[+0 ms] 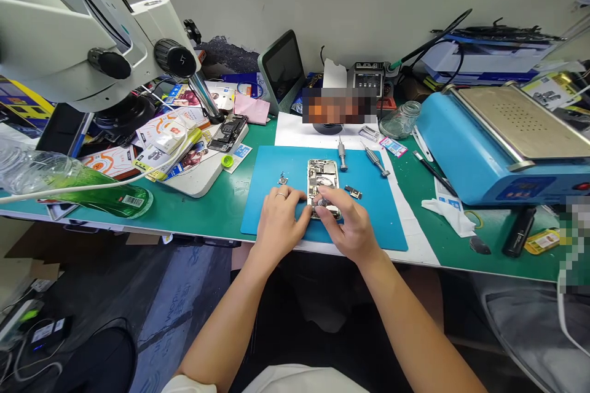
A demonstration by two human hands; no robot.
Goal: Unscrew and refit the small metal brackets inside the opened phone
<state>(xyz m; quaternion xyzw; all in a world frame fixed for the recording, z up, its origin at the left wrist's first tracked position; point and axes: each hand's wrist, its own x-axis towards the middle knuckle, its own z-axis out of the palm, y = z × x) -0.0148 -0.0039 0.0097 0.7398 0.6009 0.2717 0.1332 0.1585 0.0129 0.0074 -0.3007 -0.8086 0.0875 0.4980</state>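
An opened phone [323, 181] with its internals showing lies on a blue work mat [369, 209]. My left hand [280, 221], wearing a ring, rests on the mat against the phone's lower left edge, fingers curled. My right hand [349, 224] sits over the phone's lower end, fingertips pinched on a small part I cannot make out. Two small screwdrivers [342, 155] [376, 160] lie at the mat's far edge. Small loose parts [283, 179] [353, 191] lie either side of the phone.
A microscope [83, 31] looms at the left over a white base with another opened phone [227, 133]. A green bottle [92, 193] lies left. A blue heating machine [502, 141] stands right, with a glass jar [401, 120], tweezers [433, 173] and a black cylinder [519, 231] nearby.
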